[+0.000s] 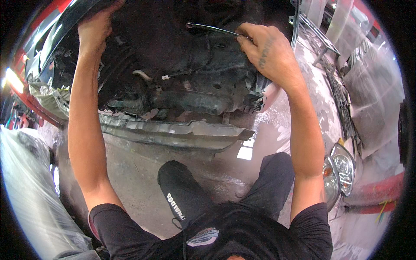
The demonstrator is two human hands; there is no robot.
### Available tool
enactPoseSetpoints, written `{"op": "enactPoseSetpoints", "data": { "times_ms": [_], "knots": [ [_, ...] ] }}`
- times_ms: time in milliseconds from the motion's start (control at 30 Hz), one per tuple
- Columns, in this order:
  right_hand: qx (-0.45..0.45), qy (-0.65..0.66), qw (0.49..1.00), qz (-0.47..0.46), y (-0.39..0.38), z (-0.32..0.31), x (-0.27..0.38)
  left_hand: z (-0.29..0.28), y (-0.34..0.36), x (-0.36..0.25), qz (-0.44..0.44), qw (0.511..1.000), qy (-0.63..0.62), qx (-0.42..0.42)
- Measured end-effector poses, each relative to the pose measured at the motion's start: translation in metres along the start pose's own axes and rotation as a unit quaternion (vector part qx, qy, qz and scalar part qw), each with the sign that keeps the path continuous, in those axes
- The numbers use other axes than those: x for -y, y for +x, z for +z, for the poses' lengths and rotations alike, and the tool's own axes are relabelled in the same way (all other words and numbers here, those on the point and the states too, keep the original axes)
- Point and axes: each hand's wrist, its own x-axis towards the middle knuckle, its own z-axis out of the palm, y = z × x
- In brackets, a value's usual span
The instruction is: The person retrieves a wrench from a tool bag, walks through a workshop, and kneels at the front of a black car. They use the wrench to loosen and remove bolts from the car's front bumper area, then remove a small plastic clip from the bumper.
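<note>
My right hand (271, 54) is closed around one end of a slim metal ring wrench (212, 28). The wrench points left, its ring end lying over the dark, dirty open bodywork (216, 65) of a car. At the upper left, my left hand (96, 30) reaches up against the car's dark panel edge. Its fingers run into shadow at the top of the picture, so their grip is hidden. Below and between my hands hang a small pale connector (165, 77) on a wire and a short light-coloured hose (142, 75).
A long grey bent metal or plastic strip (173, 131) runs low across the car, above my knees. Loose headlights (342, 167) lie on the floor at the right. Clear plastic sheeting (375, 99) hangs at the right; more sheeting (28, 182) covers something at the left.
</note>
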Motion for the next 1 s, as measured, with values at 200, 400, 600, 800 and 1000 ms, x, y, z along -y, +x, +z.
{"op": "enactPoseSetpoints", "data": {
  "times_ms": [200, 400, 600, 800, 1000],
  "knots": [
    [0.014, 0.003, 1.0, -0.005, 0.001, -0.001, -0.001, 0.0, -0.002, -0.001, -0.06, 0.994, -0.086, 0.004],
    [-0.005, 0.002, 1.0, -0.007, -0.001, -0.001, 0.0, -0.007, 0.002, 0.004, -0.003, 1.0, 0.013, 0.01],
    [0.004, 0.003, 1.0, -0.011, 0.001, -0.002, -0.001, 0.0, -0.006, -0.008, -0.041, 0.996, -0.075, 0.01],
    [0.007, -0.01, 1.0, 0.005, 0.001, -0.003, 0.002, 0.007, -0.017, -0.025, 0.044, 0.996, 0.075, -0.011],
    [0.042, 0.004, 0.999, 0.029, 0.002, -0.005, 0.002, 0.008, -0.019, -0.031, -0.04, 0.998, -0.055, 0.004]
  ]
}}
